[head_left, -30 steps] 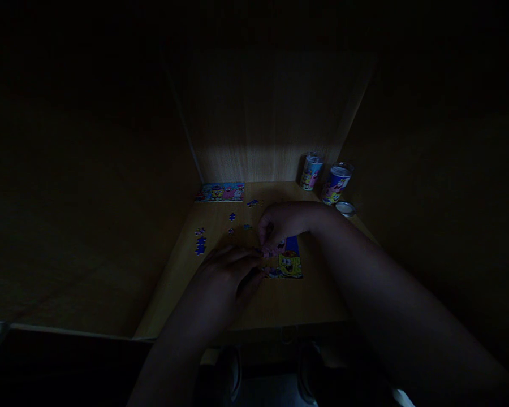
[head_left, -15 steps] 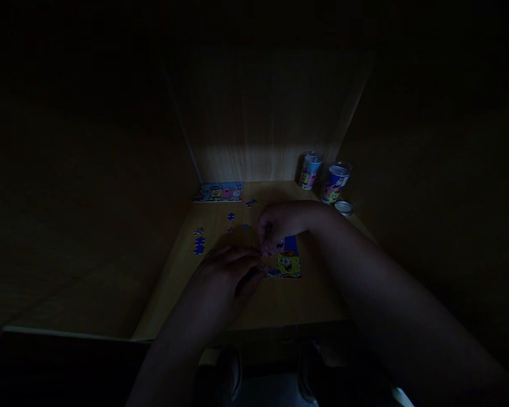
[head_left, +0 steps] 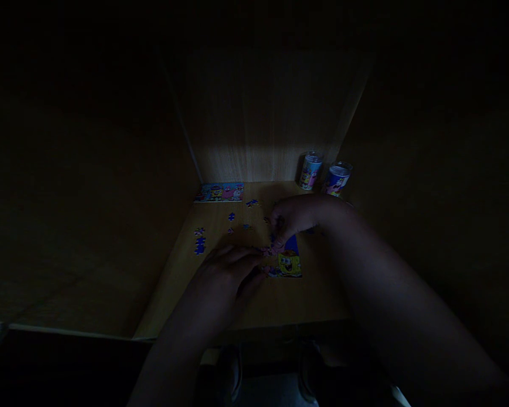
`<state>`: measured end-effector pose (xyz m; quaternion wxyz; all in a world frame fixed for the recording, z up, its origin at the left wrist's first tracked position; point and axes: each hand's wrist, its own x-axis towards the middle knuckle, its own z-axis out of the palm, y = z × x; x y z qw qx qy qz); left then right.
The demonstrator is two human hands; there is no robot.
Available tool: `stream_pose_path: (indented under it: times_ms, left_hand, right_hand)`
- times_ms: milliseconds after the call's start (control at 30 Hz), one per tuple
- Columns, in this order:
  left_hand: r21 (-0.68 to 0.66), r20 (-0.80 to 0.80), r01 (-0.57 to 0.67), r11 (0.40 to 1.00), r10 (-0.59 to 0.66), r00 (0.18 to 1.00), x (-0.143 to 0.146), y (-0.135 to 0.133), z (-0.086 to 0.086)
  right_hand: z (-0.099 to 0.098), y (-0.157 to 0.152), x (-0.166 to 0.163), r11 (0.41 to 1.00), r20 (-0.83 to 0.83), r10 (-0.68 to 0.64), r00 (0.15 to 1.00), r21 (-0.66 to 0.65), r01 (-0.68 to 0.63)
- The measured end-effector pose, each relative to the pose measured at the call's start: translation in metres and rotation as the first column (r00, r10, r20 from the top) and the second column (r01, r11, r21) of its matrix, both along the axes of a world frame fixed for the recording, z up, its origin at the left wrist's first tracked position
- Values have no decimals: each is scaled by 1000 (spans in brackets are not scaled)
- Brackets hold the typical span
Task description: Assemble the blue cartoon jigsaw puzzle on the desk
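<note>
The scene is very dark. A partly built cartoon jigsaw lies on the wooden desk. My left hand rests flat on the desk with fingers stretched toward the jigsaw's left edge. My right hand hovers just above the jigsaw's top, fingers curled in a pinch; what they hold is too dark to name. Loose blue pieces lie scattered to the left and behind.
A printed picture card lies against the back wall. Two small cartoon tins stand at the back right. Wooden side walls close in the desk. My shoes show below the front edge.
My right hand has lifted off the jigsaw's top left corner and moved back and to the right, now covering the tin lid. My left hand has barely moved.
</note>
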<state>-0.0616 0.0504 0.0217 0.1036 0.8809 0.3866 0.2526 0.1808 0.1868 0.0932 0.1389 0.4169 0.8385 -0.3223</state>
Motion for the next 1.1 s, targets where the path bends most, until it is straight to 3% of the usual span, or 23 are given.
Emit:
stream_pose_path:
  times_ms: [133, 1100]
  left_hand:
    - [5, -21, 5, 1000, -5, 1000, 0, 1, -1]
    - [-25, -85, -10, 1000, 8, 996, 2, 0, 4]
  right_hand:
    - [-3, -2, -5, 1000, 59, -7, 998, 0, 7]
    - [-9, 2, -10, 999, 10, 37, 999, -9, -37]
